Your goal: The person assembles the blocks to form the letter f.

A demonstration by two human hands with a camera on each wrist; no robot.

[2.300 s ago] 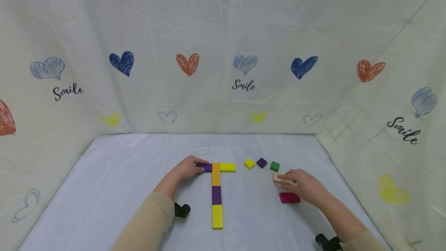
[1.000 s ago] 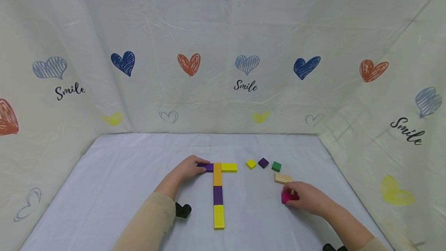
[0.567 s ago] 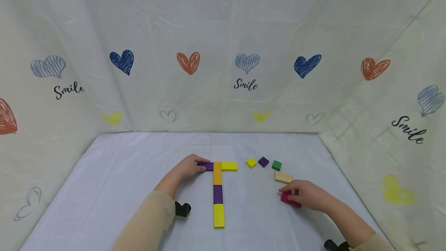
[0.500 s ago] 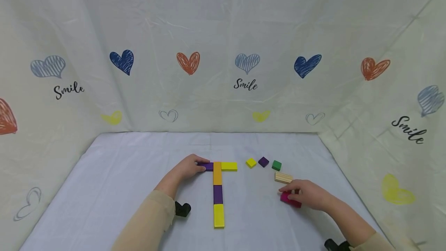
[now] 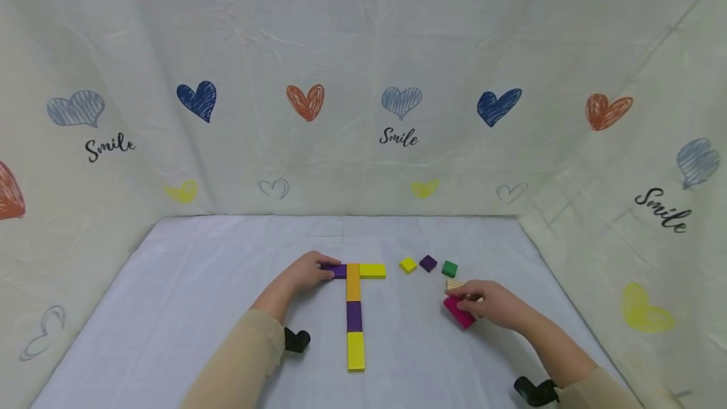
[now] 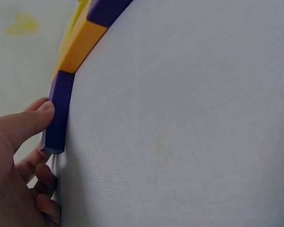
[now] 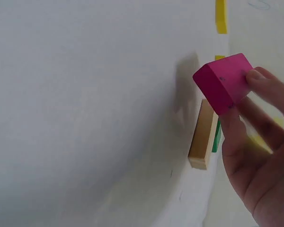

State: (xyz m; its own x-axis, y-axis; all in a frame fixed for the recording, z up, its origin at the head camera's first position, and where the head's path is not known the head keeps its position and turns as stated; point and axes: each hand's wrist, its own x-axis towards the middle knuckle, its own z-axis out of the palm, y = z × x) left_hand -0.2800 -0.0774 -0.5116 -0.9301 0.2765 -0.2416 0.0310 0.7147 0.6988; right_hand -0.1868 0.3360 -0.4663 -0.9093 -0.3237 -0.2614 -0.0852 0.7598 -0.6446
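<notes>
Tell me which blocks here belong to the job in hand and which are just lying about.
Seemingly in the job:
pink block, held in the right hand
end purple block, pinched by the left hand
orange block, far yellow block, middle purple block and near yellow block, in a T with it

Apparently lying about:
wooden block, small yellow block, small purple block, small green block

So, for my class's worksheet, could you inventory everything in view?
Cloth: one, white, under the blocks
Backdrop: one, cream, heart-printed, behind
Bars: five; one orange, two purple, two yellow; forming a T
Small blocks: three; yellow, purple, green; right of the T
Wooden block: one, pale, near the green one
Pink block: one, pink, held above the cloth
Wrist devices: two, black, at wrists
Sleeves: two, beige, forearms
Left hand: one, pinching a purple bar
Right hand: one, pinching the pink block
</notes>
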